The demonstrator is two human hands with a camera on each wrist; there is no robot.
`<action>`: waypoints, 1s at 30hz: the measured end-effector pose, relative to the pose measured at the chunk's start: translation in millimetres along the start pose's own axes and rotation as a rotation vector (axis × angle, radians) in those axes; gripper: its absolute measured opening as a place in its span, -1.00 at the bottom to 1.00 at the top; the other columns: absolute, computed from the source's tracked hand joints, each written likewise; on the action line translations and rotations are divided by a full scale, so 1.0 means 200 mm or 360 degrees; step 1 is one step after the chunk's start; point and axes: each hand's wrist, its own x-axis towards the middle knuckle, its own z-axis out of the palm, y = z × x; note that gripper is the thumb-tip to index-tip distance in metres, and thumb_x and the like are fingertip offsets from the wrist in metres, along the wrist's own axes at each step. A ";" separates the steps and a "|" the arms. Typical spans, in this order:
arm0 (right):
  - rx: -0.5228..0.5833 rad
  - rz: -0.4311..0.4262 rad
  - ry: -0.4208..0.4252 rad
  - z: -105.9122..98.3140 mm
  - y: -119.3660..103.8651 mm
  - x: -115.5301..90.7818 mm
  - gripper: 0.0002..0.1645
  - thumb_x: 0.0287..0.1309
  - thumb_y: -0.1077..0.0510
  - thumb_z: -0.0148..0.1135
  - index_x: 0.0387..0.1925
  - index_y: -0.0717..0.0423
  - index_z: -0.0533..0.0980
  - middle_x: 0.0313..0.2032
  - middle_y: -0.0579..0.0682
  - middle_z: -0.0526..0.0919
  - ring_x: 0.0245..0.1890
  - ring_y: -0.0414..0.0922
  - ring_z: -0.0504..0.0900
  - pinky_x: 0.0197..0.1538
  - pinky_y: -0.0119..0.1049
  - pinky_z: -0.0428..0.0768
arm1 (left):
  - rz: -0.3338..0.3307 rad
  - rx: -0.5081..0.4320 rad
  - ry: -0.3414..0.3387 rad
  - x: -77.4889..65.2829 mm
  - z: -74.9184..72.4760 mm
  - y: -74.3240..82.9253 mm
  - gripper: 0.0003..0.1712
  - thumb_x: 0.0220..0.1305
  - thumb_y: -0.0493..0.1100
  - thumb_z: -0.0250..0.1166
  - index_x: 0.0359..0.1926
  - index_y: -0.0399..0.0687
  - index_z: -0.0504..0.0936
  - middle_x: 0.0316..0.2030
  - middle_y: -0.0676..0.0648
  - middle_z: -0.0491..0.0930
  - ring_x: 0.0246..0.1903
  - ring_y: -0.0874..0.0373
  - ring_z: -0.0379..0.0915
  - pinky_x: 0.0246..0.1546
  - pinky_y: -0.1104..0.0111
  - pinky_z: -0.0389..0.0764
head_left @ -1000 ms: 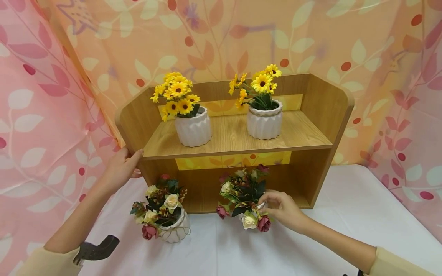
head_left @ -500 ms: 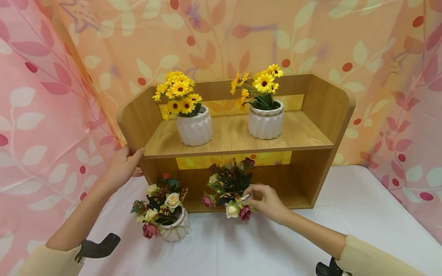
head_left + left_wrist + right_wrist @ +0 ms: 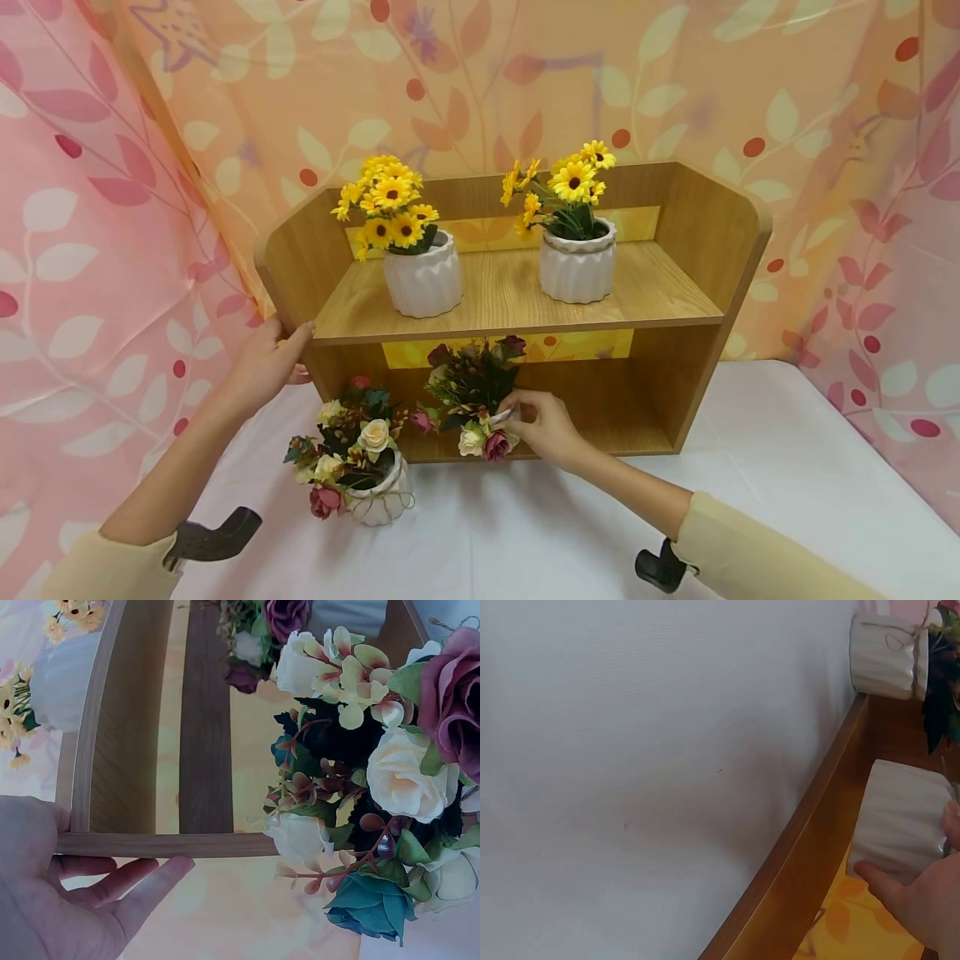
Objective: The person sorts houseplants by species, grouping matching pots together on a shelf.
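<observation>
A white ribbed pot [image 3: 901, 817] of artificial roses [image 3: 471, 383] is in my right hand [image 3: 546, 427]. Thumb and fingers grip the pot near its rim, in front of the lower level of a two-tier wooden shelf [image 3: 510, 333]. Roses hide most of this pot in the head view. My left hand [image 3: 268, 362] holds the shelf's left side panel, with thumb and fingers on either side of its edge [image 3: 165, 844]. Just right of that hand, a second white pot [image 3: 382, 498] of cream and pink roses [image 3: 345, 454] stands on the white cloth, before the shelf's left end.
Two white pots [image 3: 424, 275] [image 3: 577, 265] with yellow daisies stand apart on the upper board. A white cloth [image 3: 570, 533] covers the table. Patterned curtains [image 3: 480, 75] hang behind and at both sides.
My right hand has carried its pot of roses leftward and slightly up, toward the shelf's lower level. The left hand has kept its hold on the side panel.
</observation>
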 end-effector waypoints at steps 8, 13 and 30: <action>-0.0014 0.0018 0.0057 0.09 -0.01 0.07 -0.86 0.14 0.40 0.40 -0.25 0.21 0.72 -0.30 0.07 0.75 -0.31 -0.07 0.52 -0.24 -0.35 0.50 | -0.0004 0.0008 -0.0006 0.00 -0.01 -0.01 -0.12 0.69 0.20 -0.18 0.61 -0.45 -0.06 0.45 -0.58 0.24 0.29 -0.55 0.43 0.00 -0.04 0.76; -0.0023 -0.0056 0.0099 0.15 0.00 0.11 -0.87 0.13 0.42 0.42 -0.26 0.23 0.72 -0.31 0.11 0.76 -0.36 -0.10 0.50 -0.29 -0.39 0.48 | -0.0003 0.0004 -0.0011 0.00 -0.01 -0.01 -0.12 0.69 0.20 -0.18 0.61 -0.44 -0.07 0.45 -0.58 0.24 0.29 -0.55 0.43 0.01 -0.05 0.75; 0.0037 -0.0317 0.0202 0.33 0.03 0.23 -0.88 0.07 0.50 0.43 -0.33 0.33 0.69 -0.33 0.24 0.74 -0.37 0.00 0.57 -0.31 -0.41 0.51 | -0.0022 0.0007 -0.0012 0.00 0.00 -0.01 -0.09 0.69 0.23 -0.18 0.61 -0.44 -0.08 0.46 -0.57 0.22 0.31 -0.55 0.42 0.00 -0.06 0.75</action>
